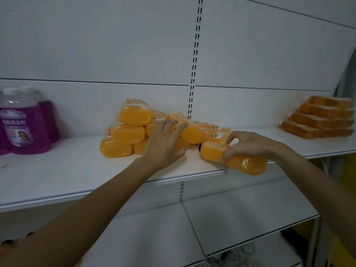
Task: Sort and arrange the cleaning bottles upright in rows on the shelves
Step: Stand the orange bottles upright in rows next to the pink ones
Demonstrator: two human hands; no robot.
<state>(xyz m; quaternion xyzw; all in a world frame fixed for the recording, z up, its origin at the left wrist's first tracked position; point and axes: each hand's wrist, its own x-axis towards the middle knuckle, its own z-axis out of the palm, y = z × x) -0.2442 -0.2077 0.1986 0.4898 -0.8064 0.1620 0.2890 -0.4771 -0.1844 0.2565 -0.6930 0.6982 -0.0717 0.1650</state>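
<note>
A heap of orange cleaning bottles [128, 132] lies on its sides in the middle of the white shelf [63, 166]. My left hand [163, 143] reaches into the heap with straight, spread fingers that touch one tilted orange bottle [189, 132]. My right hand [248, 144] grips another orange bottle [240, 161] that lies on its side at the shelf's front edge, its base sticking out over the edge. Two more orange bottles [215, 130] lie flat behind it.
Purple cleaner bottles [25, 126] stand upright at the shelf's left end. A stack of orange packs [319, 118] sits at the right end. A slotted upright [194, 60] divides the back panel. A lower white shelf [240, 214] lies below.
</note>
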